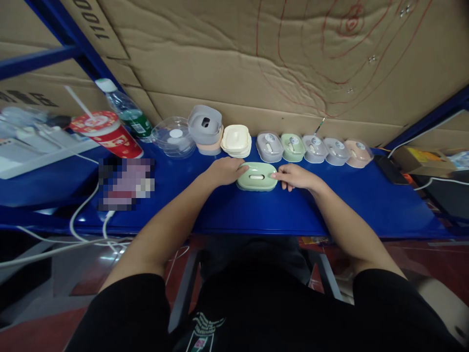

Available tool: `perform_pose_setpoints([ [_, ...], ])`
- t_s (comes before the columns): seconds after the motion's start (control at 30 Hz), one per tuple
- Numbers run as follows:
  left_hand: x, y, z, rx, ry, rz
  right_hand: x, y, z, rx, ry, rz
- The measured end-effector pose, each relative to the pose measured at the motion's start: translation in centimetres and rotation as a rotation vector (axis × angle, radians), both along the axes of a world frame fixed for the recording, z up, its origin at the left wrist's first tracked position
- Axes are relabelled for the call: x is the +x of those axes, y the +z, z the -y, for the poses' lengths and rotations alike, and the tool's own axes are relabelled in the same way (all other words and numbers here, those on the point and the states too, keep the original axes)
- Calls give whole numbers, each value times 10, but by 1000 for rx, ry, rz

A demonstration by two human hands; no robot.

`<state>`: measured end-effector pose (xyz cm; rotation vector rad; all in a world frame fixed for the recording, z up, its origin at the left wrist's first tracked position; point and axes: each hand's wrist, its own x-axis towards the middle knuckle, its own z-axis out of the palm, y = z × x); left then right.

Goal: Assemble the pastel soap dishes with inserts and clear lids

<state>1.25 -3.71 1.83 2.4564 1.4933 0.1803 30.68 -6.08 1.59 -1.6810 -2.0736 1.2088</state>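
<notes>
A pale green oval plastic box (257,177) with a white piece in the slot on its top lies on the blue table in front of me. My left hand (230,170) is closed on its left end, thumb on the upper rim. At the opposite end, my right hand (293,176) pinches the box's edge with thumb and fingers. Just behind it stand a stack of cream square plastic parts (236,139) and a grey box with a clear lid (269,146). The underside of the green box is hidden.
Several similar boxes, including a green one (293,147) and a peach one (358,153), line the back right. Grey and peach parts (205,124) are stacked beside clear covers (174,139). A red cup (113,137), a bottle (134,115) and white cables (78,210) occupy the left.
</notes>
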Motion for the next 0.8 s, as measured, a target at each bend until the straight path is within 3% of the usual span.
perform_pose_setpoints([
  [0.2,8,-2,0,-78,46,-62,-3,-13,-10,135,-71,108],
  [0.4,3,3,-2,58,110,55,-3,-15,-10,155,-58,113],
  [0.47,-11,13,-6,193,246,174,-2,-16,-10,171,-41,105],
  [0.63,-75,47,-14,609,804,444,0,-18,-10,213,-15,145],
  [0.7,-98,52,-16,587,864,395,0,-18,-10,216,-10,158],
  [0.8,-117,49,-20,324,824,199,1,-18,-10,217,-3,157],
])
